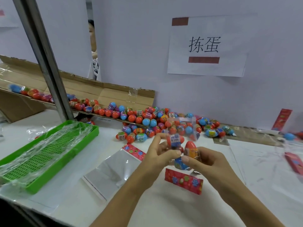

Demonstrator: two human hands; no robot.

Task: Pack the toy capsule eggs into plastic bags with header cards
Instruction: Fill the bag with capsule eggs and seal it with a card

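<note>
Both hands hold one clear plastic bag (188, 126) above the white table. My left hand (159, 154) grips it around an orange capsule egg with a barcode label (174, 139). My right hand (205, 159) grips the side with an orange-topped egg (191, 149) and a blue egg (180, 163). The bag's red flowered header card (183, 181) hangs below my hands. A heap of loose orange, blue and purple capsule eggs (147, 122) lies behind them.
A spare empty bag with a red header card (114, 167) lies flat to the left. A green plastic tray (47, 154) lined with clear film stands further left. A flattened cardboard box (114, 94) slopes behind it. More header cards (293, 163) lie at right.
</note>
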